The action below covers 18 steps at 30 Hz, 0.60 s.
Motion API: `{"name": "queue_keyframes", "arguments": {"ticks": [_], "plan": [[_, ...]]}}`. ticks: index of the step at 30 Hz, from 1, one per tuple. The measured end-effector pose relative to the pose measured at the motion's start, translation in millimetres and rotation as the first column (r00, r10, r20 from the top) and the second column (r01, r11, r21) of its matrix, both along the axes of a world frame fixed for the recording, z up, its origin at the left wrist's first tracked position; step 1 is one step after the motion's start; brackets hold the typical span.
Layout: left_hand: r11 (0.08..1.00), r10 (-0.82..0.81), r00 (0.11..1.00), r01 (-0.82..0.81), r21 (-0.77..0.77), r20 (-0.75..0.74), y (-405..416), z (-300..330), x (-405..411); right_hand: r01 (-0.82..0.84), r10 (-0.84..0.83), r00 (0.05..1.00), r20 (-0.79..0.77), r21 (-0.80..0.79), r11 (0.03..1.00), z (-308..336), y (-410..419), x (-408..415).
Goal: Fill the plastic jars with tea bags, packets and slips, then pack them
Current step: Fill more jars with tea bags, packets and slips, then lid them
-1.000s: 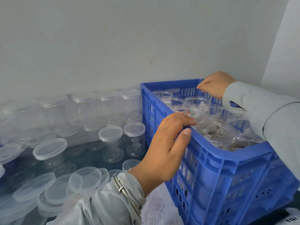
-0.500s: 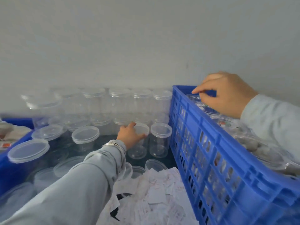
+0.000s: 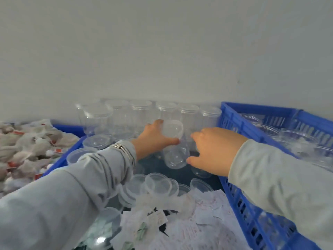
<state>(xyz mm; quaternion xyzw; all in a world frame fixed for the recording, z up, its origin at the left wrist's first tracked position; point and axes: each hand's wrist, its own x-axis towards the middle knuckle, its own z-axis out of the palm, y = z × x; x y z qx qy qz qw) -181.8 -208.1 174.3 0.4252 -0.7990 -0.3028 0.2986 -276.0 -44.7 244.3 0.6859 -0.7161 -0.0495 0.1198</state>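
**Both hands at one lidded jar, between two blue crates**

1. Left edge: I see one blue crate (image 3: pixel 72 154), only partly in view, heaped with tea bags (image 3: pixel 27 147). The bags are too many and too blurred for me to count.

2. Centre rear: against the wall (image 3: pixel 162 51) I count six tall clear jars (image 3: pixel 140 114) in the back row, each with a lid on. Shorter lidded jars stand in front of them; the number is unclear through the transparent plastic.

3. Centre: my left hand (image 3: pixel 155 139) grips the lidded jar (image 3: pixel 173 143) at its upper part, fingers curled behind the lid (image 3: pixel 172 129) and thumb across the front. The jar is tilted, base toward me. My left sleeve carries one metal bracelet (image 3: pixel 124 150) at the cuff.

4. My right hand (image 3: pixel 214 150) is just beside the same jar, on its right. The fingers are partly curled and the thumb tip lies near the jar's base. I cannot tell whether it touches the jar.

5. Centre front: a group of loose clear lids (image 3: pixel 155 184) lies below the hands, overlapping; count unclear. Nearer me is a pile of paper slips (image 3: pixel 189 222).

6. Right: one blue crate (image 3: pixel 252 195) holds open jars (image 3: pixel 297 139), some with pale contents.
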Motion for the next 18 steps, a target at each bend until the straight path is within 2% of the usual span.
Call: {"name": "queue_keyframes", "arguments": {"ticks": [2, 4, 6, 7, 9, 11, 13, 16, 18], "plan": [[0.996, -0.089, 0.996, 0.089, -0.024, -0.003, 21, 14, 46, 0.063, -0.064, 0.991, 0.114, 0.007, 0.998, -15, -11, 8], [0.987, -0.144, 0.989, 0.145, -0.076, 0.014, 45, 20, 93, -0.033, 0.027, 0.920, 0.391, 0.008, 0.999, -30, -20, 22], [0.984, -0.109, 0.994, 0.112, -0.136, 0.031, 66, 17, 134, -0.199, 0.179, 0.719, 0.671, -0.048, 0.979, -46, -24, 47], [0.986, -0.071, 0.997, 0.074, -0.148, 0.026, 72, 12, 151, -0.241, 0.235, 0.611, 0.756, -0.105, 0.965, -56, -24, 62], [0.994, 0.014, 1.000, -0.014, -0.109, -0.004, 76, -1, 180, -0.226, 0.332, 0.485, 0.809, -0.251, 0.941, -79, -26, 91], [0.994, 0.110, 0.991, -0.110, 0.010, -0.078, 76, -16, 202, -0.194, 0.393, 0.491, 0.777, -0.342, 0.919, -98, -30, 118], [0.989, 0.137, 0.981, -0.128, 0.071, -0.138, 78, -32, 219, -0.233, 0.399, 0.538, 0.742, -0.324, 0.917, -111, -37, 137], [0.998, 0.055, 0.986, -0.050, 0.035, -0.156, 81, -43, 236, -0.323, 0.308, 0.571, 0.761, -0.137, 0.937, -118, -47, 153], [0.999, 0.043, 0.993, -0.044, -0.003, -0.111, 80, -44, 244, -0.316, 0.327, 0.553, 0.766, -0.170, 0.933, -121, -50, 158]]}}
